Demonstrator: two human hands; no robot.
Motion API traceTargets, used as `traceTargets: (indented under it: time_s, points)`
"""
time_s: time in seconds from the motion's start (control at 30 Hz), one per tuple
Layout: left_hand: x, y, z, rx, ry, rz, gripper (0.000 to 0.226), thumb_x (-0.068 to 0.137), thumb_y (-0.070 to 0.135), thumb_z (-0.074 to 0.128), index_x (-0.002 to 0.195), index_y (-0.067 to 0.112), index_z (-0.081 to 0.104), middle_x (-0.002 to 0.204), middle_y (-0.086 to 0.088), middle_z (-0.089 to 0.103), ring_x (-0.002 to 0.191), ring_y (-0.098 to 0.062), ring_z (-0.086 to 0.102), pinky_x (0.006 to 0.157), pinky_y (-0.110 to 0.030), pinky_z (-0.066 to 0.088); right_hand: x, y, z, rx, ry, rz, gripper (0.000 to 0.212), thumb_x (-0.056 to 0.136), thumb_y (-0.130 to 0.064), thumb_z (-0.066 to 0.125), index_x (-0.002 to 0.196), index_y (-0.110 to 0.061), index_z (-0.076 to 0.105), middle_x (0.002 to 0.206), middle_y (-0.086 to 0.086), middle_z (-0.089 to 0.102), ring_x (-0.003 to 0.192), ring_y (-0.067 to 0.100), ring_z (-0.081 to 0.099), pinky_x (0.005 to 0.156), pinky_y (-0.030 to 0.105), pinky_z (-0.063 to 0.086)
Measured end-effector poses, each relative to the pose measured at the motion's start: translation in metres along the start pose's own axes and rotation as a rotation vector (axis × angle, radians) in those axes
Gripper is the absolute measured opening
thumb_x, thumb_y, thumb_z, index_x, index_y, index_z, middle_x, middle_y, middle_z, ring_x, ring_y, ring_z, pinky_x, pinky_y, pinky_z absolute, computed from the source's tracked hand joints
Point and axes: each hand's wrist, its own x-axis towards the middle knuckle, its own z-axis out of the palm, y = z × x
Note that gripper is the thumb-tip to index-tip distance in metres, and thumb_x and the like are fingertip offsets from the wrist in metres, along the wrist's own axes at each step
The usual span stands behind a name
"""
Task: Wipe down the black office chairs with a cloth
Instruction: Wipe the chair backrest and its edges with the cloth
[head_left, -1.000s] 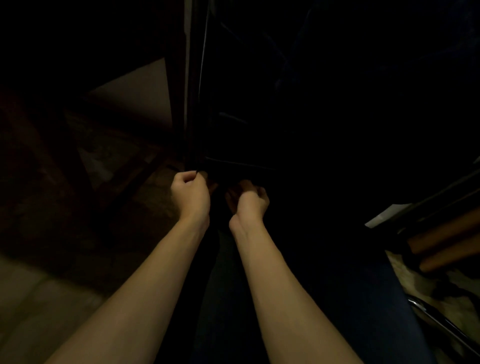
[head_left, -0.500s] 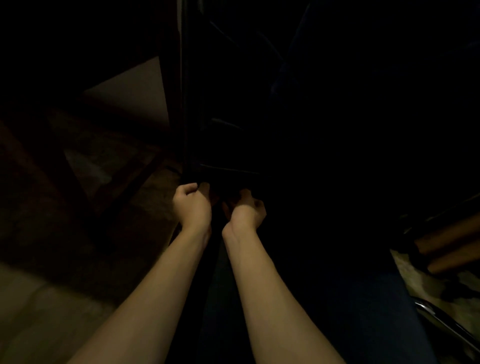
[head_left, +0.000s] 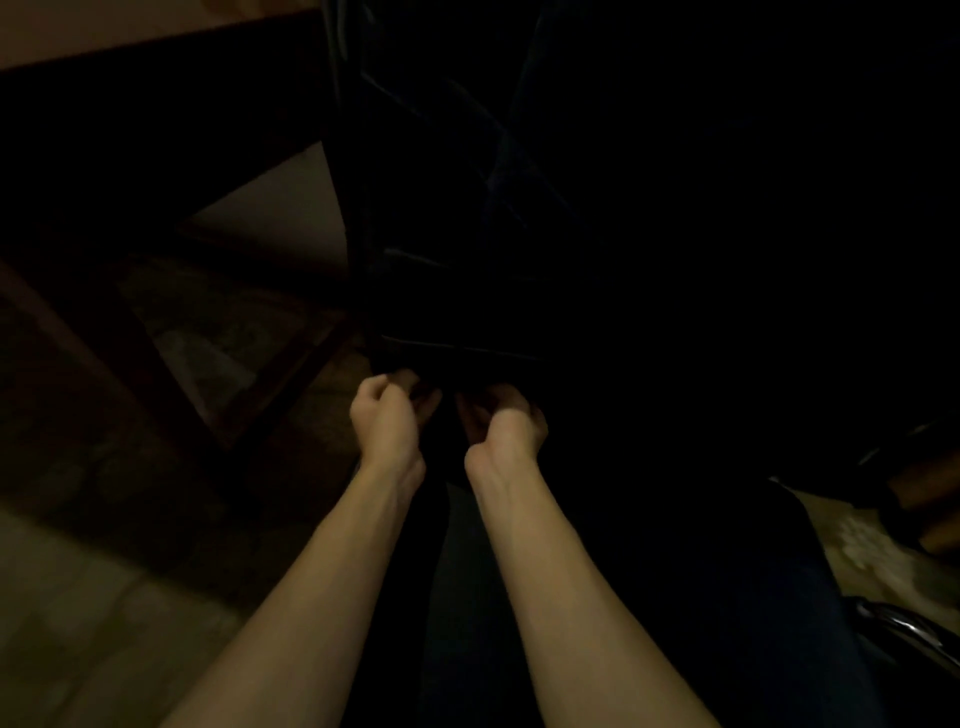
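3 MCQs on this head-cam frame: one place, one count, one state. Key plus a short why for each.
1. Where are the hands relative to the black chair?
A. side by side at the lower edge of its dark panel
B. resting on the pale floor
C. out of view

2. How many bare forearms are visible?
A. none
B. one
C. two

3. How are the fingers of both hands?
A. spread flat
B. curled
C. pointing straight down

Key: A, the left hand and right hand sit together just under the bottom edge of the black chair. C, one forearm leads up to each hand. B, both hands show curled fingers; whether either grip holds a cloth is lost in the dark.
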Motion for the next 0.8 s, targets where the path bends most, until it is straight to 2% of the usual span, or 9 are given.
traceTargets:
  time_s: [0.03,0.1,0.2,0.27,0.37,0.5,0.57,0.67,0.8]
  points:
    - [-0.005,0.004,0.001,-0.024,-0.025,0.052,0.02,0.096,0.004,0.048,0.109,0.008,0.062,0.103,-0.008,0.068,0.095,-0.024,0.068,0.075,-0.03,0.057,-0.007,-0.005,0.0,0.03,-0.021,-0.017,0.025,0.091,0.007,0.052,0.111,-0.004,0.061,0.109,0.02,0.066,0.081,0.027,0.065,0.055,0.028,0.058]
    - [-0.017,0.013,0.002,-0.056,-0.064,0.127,0.012,0.094,0.006,0.051,0.1,0.01,0.061,0.095,-0.005,0.067,0.091,-0.02,0.067,0.076,-0.028,0.056,-0.022,-0.012,0.0,0.065,-0.055,-0.072,0.027,0.09,0.007,0.052,0.113,-0.004,0.059,0.108,0.02,0.066,0.084,0.026,0.066,0.062,0.03,0.059]
    - [-0.028,0.024,0.006,-0.11,-0.098,0.171,0.003,0.091,0.008,0.059,0.092,0.011,0.058,0.083,-0.002,0.066,0.079,-0.015,0.066,0.068,-0.025,0.055,-0.04,-0.017,0.001,0.07,-0.129,-0.177,0.013,0.089,0.007,0.055,0.091,-0.006,0.057,0.097,0.017,0.064,0.083,0.023,0.067,0.072,0.034,0.059]
    - [-0.031,0.026,0.01,-0.125,-0.063,0.182,0.003,0.089,0.009,0.06,0.09,0.01,0.058,0.081,-0.002,0.065,0.074,-0.014,0.065,0.063,-0.024,0.054,-0.042,-0.018,0.002,0.064,-0.118,-0.21,0.013,0.089,0.007,0.054,0.087,-0.005,0.055,0.092,0.014,0.063,0.079,0.019,0.066,0.07,0.03,0.058]
    - [-0.03,0.019,0.017,-0.076,0.004,0.187,0.001,0.092,0.008,0.058,0.093,0.008,0.058,0.083,-0.003,0.065,0.074,-0.013,0.064,0.061,-0.022,0.054,-0.028,-0.015,0.003,0.086,-0.029,-0.165,0.01,0.09,0.006,0.055,0.088,-0.005,0.055,0.085,0.011,0.063,0.071,0.018,0.064,0.058,0.024,0.054]
    - [-0.015,-0.005,0.019,-0.084,0.021,0.001,0.013,0.095,0.002,0.053,0.093,0.011,0.062,0.094,-0.01,0.067,0.086,-0.025,0.065,0.07,-0.032,0.057,0.004,-0.005,-0.009,0.078,0.022,-0.049,0.019,0.091,0.008,0.053,0.095,-0.008,0.062,0.092,0.012,0.065,0.075,0.023,0.064,0.061,0.031,0.057]
    - [-0.005,-0.017,0.021,-0.08,0.018,-0.071,0.013,0.095,0.0,0.052,0.097,0.009,0.061,0.093,-0.01,0.066,0.087,-0.026,0.065,0.06,-0.026,0.058,0.018,-0.003,-0.018,0.047,0.065,-0.03,0.02,0.092,0.008,0.053,0.101,-0.007,0.063,0.094,0.011,0.064,0.076,0.024,0.063,0.061,0.031,0.057]
    - [0.002,-0.023,0.025,-0.068,0.036,-0.101,0.021,0.096,-0.005,0.048,0.111,0.003,0.059,0.095,-0.011,0.065,0.083,-0.023,0.065,0.052,-0.022,0.056,0.029,-0.005,-0.022,-0.012,0.102,-0.052,0.028,0.095,0.005,0.052,0.121,-0.004,0.058,0.108,0.015,0.062,0.088,0.029,0.062,0.075,0.037,0.056]
    - [-0.006,-0.024,0.035,-0.086,0.052,-0.177,0.028,0.094,-0.007,0.051,0.121,-0.002,0.056,0.117,-0.021,0.063,0.104,-0.033,0.063,0.061,-0.029,0.056,0.02,-0.018,-0.028,0.005,0.106,-0.062,0.031,0.097,0.001,0.053,0.128,-0.001,0.054,0.119,0.019,0.062,0.097,0.035,0.063,0.082,0.04,0.055]
